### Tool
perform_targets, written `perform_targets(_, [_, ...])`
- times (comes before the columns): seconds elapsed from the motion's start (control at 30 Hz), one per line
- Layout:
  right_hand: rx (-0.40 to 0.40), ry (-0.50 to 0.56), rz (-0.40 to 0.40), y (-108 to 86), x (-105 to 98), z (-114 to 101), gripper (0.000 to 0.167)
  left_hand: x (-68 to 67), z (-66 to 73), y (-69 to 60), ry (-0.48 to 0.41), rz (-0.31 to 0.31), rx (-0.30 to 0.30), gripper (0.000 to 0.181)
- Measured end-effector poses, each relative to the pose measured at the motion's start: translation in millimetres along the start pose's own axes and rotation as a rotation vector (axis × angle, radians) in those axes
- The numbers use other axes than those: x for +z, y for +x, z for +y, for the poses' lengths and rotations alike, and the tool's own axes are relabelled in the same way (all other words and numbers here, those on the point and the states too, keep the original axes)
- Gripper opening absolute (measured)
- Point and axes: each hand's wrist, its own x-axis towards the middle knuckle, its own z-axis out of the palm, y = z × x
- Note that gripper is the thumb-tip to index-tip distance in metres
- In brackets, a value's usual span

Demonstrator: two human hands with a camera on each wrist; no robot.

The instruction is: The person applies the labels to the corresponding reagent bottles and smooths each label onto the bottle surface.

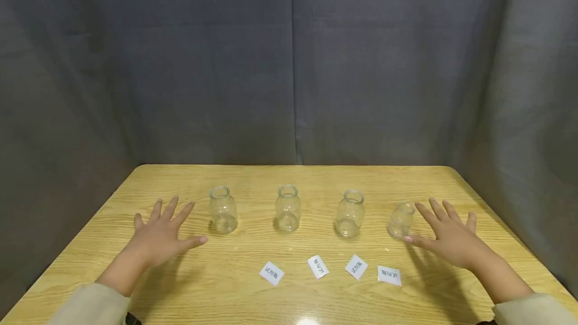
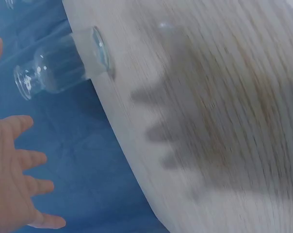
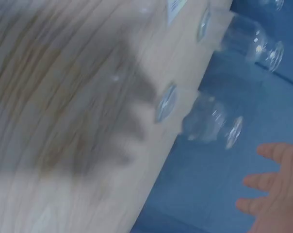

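Observation:
My left hand (image 1: 158, 237) hovers over the table's left side with its fingers spread, holding nothing. Nearest to it stands a clear glass jar (image 1: 223, 210), upright and apart from the fingers. The right hand (image 1: 451, 237), fingers also spread, is raised beside the rightmost glass jar (image 1: 400, 220); its thumb overlaps that jar in the head view, and the right wrist view shows the jar (image 3: 204, 116) apart from the fingers. Between them stand two more open glass jars, one left of centre (image 1: 288, 208) and one right of centre (image 1: 349, 214).
In front of the jars lie several small white paper labels with dark printed characters: a left one (image 1: 272, 273), two middle ones (image 1: 318, 267) (image 1: 356, 267) and a right one (image 1: 389, 275). The wooden table (image 1: 203, 290) ends at a grey curtain (image 1: 217, 74) behind and at both sides.

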Motion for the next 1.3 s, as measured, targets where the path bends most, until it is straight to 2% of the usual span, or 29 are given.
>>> perform_targets(0.33, [-0.101, 0.044, 0.024, -0.4, 6.1, -32.7, 0.079, -2.1, 14.0, -10.0, -0.039, 0.004, 0.044, 0.09])
perform_targets(0.5, [-0.152, 0.081, 0.026, -1.7, 11.1, -48.9, 0.078, -0.2, 20.6, -14.4, -0.046, 0.027, 0.078, 0.088])
perform_targets(0.7, [-0.234, 0.106, 0.052, -0.1, 15.8, -68.3, 0.072, 0.0, 30.3, -17.8, -0.109, 0.046, 0.125, 0.083])
perform_targets(0.83, [-0.261, 0.139, 0.052, 1.9, 19.2, -76.2, 0.071, 4.7, 32.8, -17.6, -0.128, 0.058, 0.139, 0.08])
perform_targets(1.13, [-0.293, 0.232, 0.04, 3.9, 29.9, -94.6, 0.063, 10.7, 42.9, -16.7, -0.244, 0.056, 0.173, 0.077])
perform_targets(1.3, [-0.31, 0.329, -0.027, 6.0, 37.0, -104.9, 0.06, 13.8, 49.8, -15.3, -0.338, 0.048, 0.197, 0.076])
